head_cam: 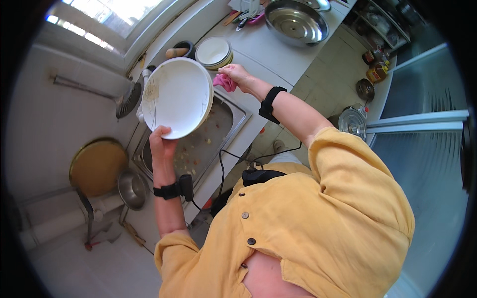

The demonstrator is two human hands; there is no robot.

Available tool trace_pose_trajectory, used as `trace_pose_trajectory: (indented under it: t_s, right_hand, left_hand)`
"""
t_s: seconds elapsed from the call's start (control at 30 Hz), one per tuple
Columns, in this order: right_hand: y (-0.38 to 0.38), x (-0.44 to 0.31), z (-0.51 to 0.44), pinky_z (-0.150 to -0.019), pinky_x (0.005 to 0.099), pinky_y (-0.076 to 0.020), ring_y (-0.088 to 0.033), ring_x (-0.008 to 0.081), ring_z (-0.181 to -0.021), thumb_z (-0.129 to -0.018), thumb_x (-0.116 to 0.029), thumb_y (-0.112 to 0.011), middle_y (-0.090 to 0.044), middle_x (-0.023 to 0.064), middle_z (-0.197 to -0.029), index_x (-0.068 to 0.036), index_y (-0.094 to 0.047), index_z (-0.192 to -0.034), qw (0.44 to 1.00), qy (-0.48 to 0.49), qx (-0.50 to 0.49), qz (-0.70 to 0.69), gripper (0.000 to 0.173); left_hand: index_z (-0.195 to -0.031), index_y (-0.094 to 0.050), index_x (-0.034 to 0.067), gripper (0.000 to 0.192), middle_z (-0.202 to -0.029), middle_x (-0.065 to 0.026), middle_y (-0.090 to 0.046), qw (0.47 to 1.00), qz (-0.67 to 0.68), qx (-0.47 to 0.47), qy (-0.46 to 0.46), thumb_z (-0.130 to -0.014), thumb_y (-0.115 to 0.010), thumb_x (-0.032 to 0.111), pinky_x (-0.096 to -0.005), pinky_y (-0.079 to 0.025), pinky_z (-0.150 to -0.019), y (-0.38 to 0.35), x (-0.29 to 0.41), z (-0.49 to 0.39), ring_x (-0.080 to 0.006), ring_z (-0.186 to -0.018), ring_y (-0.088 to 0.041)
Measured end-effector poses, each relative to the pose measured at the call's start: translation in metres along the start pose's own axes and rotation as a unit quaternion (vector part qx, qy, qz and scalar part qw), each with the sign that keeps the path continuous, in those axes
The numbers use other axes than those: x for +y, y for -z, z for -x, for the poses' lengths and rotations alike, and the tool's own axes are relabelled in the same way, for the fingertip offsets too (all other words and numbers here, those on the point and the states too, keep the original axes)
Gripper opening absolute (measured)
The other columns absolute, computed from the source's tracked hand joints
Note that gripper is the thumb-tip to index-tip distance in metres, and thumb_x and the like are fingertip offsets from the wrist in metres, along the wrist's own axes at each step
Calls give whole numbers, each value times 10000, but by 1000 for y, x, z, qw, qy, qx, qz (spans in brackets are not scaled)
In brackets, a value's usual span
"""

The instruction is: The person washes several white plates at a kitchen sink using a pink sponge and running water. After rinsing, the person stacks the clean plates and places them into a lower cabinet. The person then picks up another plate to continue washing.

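My left hand (163, 142) grips the lower rim of a large white plate (179, 98), thumb over its inner face. The plate is tilted above the sink, with a brownish patch and dark lines on its left part; a doubled rim suggests another dish beneath it, but I cannot tell. Just off the plate's right edge, my right hand (237, 75) holds a crumpled pink cloth (224, 82). Below lies a stainless steel sink (238, 121) holding cloudy water and scattered food bits. A stack of white bowls (213, 51) stands beyond the sink, near my right hand.
A mortar (190, 50) with a wooden pestle (177, 52) stands by the window. Farther along the counter is a wide steel basin (297, 23) near several utensils. A skimmer (128, 100), round board (98, 167) and small steel bowl (132, 189) are at the left wall. A black cable (222, 167) hangs before me.
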State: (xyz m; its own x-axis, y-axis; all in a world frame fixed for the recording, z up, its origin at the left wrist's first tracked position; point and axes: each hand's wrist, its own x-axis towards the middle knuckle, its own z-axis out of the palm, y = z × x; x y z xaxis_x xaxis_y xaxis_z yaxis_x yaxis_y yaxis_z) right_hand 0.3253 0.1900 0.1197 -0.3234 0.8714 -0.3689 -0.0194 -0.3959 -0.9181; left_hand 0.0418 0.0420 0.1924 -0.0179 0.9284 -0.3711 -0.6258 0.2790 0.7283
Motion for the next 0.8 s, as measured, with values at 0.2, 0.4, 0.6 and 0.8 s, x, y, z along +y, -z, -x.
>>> trace_pose_trajectory:
  t_s: [0.2,0.4,0.6,0.8]
  right_hand:
    - [39,-29,67,-979,530,-385,-450,278,-1254,-782,-743,-555,-482,188,-1331,-67,-418,-1379,995,13,-47,-92,913]
    - [64,-28,141,-842,479,-553,-551,280,-1168,-821,-562,-647,-524,156,-1267,-74,-346,-1392,986,22,-109,-125,810]
    - [178,-7,186,-754,410,-592,-606,248,-1057,-795,-143,-593,-518,145,-1232,-76,-295,-1404,984,-9,85,-157,681]
    - [332,-6,235,-700,428,-606,-580,275,-1099,-788,-172,-591,-500,156,-1259,-89,-290,-1421,968,24,152,-198,706]
  left_hand:
    - [-1321,-420,-55,694,-1238,-160,-553,998,-18,-43,45,-631,-489,-35,-456,-449,-1015,-25,-21,-7,-330,-1146,-553]
    - [-1315,-409,-66,678,-1178,-157,-571,984,-65,-113,121,-641,-481,-35,-448,-527,-901,-86,-69,-47,-318,-1068,-597]
    - [-1315,-417,-42,668,-1194,-151,-560,961,-121,-145,203,-651,-492,-25,-458,-528,-878,-195,-156,-78,-314,-1057,-595]
    - [-1333,-399,-23,666,-1256,-167,-521,936,-117,-184,275,-674,-493,-11,-478,-455,-980,-334,-260,-116,-334,-1158,-527]
